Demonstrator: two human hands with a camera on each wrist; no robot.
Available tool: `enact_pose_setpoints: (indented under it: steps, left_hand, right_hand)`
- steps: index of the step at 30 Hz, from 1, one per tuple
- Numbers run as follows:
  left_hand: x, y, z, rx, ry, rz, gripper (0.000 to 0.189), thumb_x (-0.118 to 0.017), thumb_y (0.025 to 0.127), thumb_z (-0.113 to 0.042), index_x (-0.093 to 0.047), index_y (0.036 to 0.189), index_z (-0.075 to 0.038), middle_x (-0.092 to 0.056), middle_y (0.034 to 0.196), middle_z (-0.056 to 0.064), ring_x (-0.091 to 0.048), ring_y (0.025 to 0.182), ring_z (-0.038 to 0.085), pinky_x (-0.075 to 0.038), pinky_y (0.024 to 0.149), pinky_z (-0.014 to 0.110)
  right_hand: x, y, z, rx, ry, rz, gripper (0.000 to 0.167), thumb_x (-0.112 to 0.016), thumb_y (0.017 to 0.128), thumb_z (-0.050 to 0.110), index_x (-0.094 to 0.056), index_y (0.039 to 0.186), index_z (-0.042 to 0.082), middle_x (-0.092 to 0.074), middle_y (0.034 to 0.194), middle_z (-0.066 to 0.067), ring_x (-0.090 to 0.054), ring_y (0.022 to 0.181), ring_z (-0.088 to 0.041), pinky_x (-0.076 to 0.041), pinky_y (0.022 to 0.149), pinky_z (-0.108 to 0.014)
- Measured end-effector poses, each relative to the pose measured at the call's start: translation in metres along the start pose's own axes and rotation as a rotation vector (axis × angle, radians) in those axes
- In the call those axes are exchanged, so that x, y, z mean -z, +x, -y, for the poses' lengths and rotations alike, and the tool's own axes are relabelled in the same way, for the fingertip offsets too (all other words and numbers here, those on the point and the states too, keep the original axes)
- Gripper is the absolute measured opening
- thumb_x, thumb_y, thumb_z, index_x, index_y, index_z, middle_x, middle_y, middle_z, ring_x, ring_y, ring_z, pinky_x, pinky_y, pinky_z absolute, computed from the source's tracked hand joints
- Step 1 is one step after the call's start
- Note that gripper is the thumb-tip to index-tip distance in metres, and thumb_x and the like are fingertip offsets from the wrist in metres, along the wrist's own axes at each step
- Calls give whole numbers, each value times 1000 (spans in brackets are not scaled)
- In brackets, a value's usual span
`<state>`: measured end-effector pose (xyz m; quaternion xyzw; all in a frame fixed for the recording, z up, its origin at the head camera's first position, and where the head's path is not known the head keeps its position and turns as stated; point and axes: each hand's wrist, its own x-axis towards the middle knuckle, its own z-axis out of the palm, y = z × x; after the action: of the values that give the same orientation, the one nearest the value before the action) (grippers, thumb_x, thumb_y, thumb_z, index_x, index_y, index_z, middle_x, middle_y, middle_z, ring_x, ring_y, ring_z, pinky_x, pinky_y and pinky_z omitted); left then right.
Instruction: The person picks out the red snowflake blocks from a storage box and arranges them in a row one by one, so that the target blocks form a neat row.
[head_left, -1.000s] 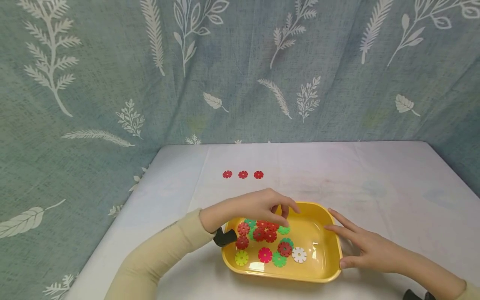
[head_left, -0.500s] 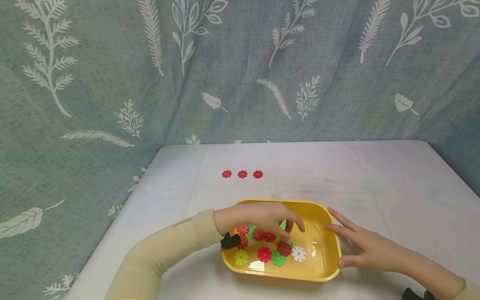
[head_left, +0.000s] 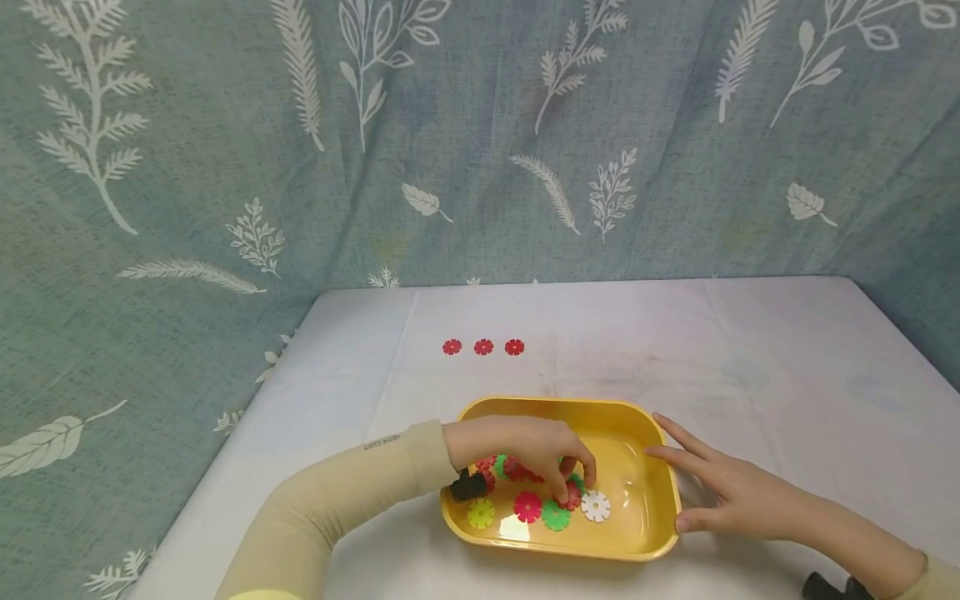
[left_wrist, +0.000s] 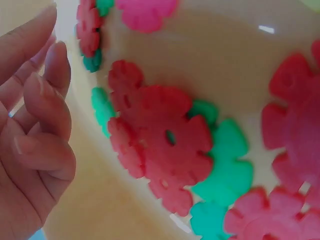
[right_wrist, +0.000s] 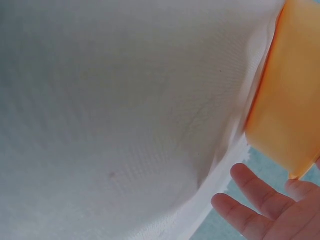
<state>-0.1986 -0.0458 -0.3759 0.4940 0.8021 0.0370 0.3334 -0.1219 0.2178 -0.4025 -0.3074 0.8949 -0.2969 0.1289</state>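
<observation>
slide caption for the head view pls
Left hand in a yellow tray of notched discs, right hand against it, three red discs lined up beyond.

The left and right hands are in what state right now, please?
Left hand: at a red flower-shaped disc; whether it grips cannot be told.
Right hand: open, touching the yellow tray.

Yellow tray [head_left: 633,508]: smooth, glossy plastic with bright highlights inside; softer sheen outside. Flower-shaped discs [left_wrist: 182,155]: thin, smooth-looking plastic, low sheen. Table cover [head_left: 787,367]: matt white cloth, lightly creased, fine weave close up. Backdrop [head_left: 465,183]: matt blue-green cloth, linen-like texture, soft folds. Beige sleeve [head_left: 367,475]: matt, soft-looking fabric. Black wrist mount [head_left: 468,486]: dull finish, material unclear.
</observation>
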Motion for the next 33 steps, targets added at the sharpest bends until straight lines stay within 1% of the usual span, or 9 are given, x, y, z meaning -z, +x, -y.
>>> enact_pose_setpoints:
  steps: [4, 6, 10, 15, 19, 27, 29, 33]
  left_hand:
    - [-7, 3, 0, 39, 49, 12, 28, -72, 79, -23, -62, 106, -24, -56, 72, -9, -49, 64, 2, -38, 58, 13]
    - [-10, 4, 1, 41, 66, 10, 29, -72, 79, -22, -62, 106, -25, -56, 72, -9, -48, 64, 2, -38, 57, 12]
    - [-13, 6, 4, 23, 60, -11, 29, -73, 78, -21, -61, 105, -24, -55, 71, -9, -47, 64, 2, -37, 57, 12]
    - [-14, 7, 5, 19, 38, -25, 24, -72, 79, -22, -60, 100, -23, -54, 70, -9, -47, 63, 2, -38, 57, 12]
    - [-13, 7, 5, 9, 54, -40, 22, -72, 79, -23, -60, 98, -22, -53, 71, -9, -46, 64, 2, -37, 57, 11]
    - [-12, 7, 4, -64, 109, -67, 23, -73, 78, -26, -61, 96, -18, -52, 82, -8, -46, 76, 3, -34, 67, 7]
    - [-12, 8, 4, -70, 99, -66, 23, -73, 78, -25, -60, 95, -18, -53, 81, -8, -46, 75, 2, -34, 66, 7]
    - [-12, 7, 3, -57, 62, -61, 21, -74, 76, -25, -58, 90, -20, -54, 75, -9, -46, 69, 1, -35, 61, 9]
  right_hand:
    - [0, 1, 0, -6, 5, 5, 68, -68, 78, 42, -41, 136, 23, -6, 154, -5, -41, 119, -48, -48, 74, -57]
    - [0, 1, 0, -6, -9, 3, 67, -68, 78, 43, -41, 136, 24, -6, 154, -3, -42, 119, -46, -49, 75, -55]
    - [0, 1, -1, -4, -27, -3, 68, -68, 77, 44, -41, 136, 24, -6, 155, -2, -43, 119, -44, -50, 74, -52]
    - [-1, 0, 0, -7, -17, 1, 68, -68, 78, 43, -40, 137, 24, -4, 155, 1, -43, 119, -45, -50, 74, -53]
    - [0, 0, 0, -2, -38, -4, 68, -68, 77, 44, -40, 137, 25, -5, 155, 1, -45, 118, -43, -51, 74, -50]
    - [1, 0, 1, 3, -43, -5, 69, -67, 77, 44, -40, 137, 23, -6, 154, -2, -46, 118, -43, -51, 73, -50]
    - [1, -1, 1, 5, -42, -3, 69, -67, 78, 43, -40, 137, 23, -6, 155, -3, -45, 118, -43, -51, 73, -50]
    - [1, -1, 0, 11, -47, -4, 68, -68, 78, 42, -40, 137, 24, -6, 154, -4, -45, 118, -42, -52, 73, -47]
